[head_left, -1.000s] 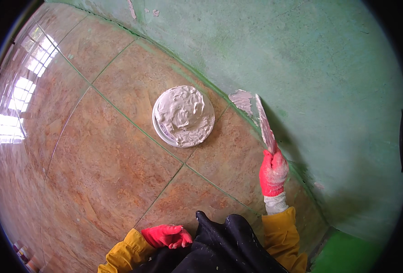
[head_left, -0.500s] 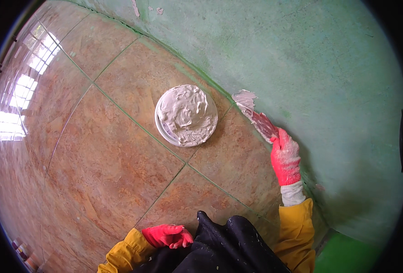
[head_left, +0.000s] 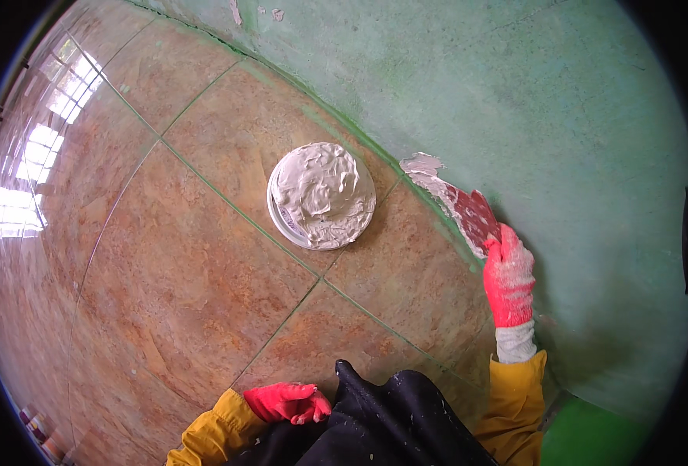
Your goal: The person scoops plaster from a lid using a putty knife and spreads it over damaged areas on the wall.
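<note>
The right hand (head_left: 509, 272) pinches a red scraper (head_left: 474, 214) against the green wall (head_left: 561, 140), touching smeared putty (head_left: 423, 165). The left hand (head_left: 288, 402) is loosely half-curled; 1 putty-heaped tub (head_left: 283, 226) stands on the tiles (head_left: 196, 287).

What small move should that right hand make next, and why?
Perhaps draw the red spreader a little nearer along the foot of the green wall: the right hand grips it there, and pale paste, ragged at the far end, lines its floor-side edge.
</note>
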`<state>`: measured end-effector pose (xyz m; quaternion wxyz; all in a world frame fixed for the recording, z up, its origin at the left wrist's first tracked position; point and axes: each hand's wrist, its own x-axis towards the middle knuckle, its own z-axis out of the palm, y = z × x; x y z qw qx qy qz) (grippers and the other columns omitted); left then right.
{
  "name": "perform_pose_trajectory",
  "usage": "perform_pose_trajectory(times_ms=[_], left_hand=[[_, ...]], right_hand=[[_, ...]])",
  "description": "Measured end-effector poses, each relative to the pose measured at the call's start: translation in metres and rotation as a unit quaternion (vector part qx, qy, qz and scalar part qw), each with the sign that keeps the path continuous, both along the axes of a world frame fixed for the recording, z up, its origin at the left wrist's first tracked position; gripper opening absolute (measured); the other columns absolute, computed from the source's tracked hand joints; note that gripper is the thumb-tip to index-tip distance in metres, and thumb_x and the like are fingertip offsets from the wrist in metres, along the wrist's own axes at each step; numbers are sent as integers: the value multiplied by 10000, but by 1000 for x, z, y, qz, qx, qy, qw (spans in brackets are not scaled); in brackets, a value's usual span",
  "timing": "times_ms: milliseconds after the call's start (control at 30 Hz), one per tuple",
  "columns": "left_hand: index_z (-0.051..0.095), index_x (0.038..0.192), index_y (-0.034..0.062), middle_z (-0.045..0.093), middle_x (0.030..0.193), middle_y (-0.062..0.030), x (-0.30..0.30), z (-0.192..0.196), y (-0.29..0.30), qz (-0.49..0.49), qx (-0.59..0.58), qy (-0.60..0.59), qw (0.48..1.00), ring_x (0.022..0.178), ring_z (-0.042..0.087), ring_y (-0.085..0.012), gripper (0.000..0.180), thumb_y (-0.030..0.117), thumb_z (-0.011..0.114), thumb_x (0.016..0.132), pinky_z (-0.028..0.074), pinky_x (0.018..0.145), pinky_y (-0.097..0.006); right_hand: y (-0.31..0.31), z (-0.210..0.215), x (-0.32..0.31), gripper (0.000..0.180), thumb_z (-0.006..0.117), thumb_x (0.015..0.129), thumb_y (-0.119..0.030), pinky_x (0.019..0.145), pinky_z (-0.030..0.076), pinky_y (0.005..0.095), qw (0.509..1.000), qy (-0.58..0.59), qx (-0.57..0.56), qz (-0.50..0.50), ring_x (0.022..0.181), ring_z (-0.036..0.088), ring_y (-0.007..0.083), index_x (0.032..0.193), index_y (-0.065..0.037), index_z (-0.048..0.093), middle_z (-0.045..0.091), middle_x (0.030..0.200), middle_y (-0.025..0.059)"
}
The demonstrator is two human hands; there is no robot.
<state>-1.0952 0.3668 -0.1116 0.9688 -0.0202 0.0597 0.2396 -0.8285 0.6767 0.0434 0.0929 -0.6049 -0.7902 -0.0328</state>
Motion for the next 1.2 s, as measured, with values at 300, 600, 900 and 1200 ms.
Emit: perform_pose_trajectory(times_ms=[300,600,900,1200], left_hand=[[561,1107,-56,617,909,-128,3,3,1,5,-8,-28,1000,575,553,-114,564,440,342,952,440,485,-203],[563,1109,-49,617,913,-125,14,16,4,3,-9,-40,999,581,557,-112,569,452,347,948,441,483,-200],[579,1099,-28,604,932,-113,32,37,7,-12,-2,-20,1000,593,533,-111,583,482,349,935,417,505,-206],[582,1089,-33,591,955,-121,63,50,20,-29,-26,-9,999,623,521,-114,605,507,370,918,407,537,-209]], right_hand=[[8,-15,-18,198,523,836,-118,599,469,454,996,-31,33,78,710,603,349,1027,-77,555,622,793,143],[-10,9,0,261,513,809,-76,657,483,432,997,50,-5,58,759,620,315,1067,-82,549,640,834,102],[3,1,6,311,569,803,-136,595,488,431,985,-56,-14,160,736,610,330,1103,-86,506,606,957,126],[18,-10,23,375,531,832,-170,678,510,380,979,-86,-15,183,913,591,276,1181,-44,475,561,1095,122]])
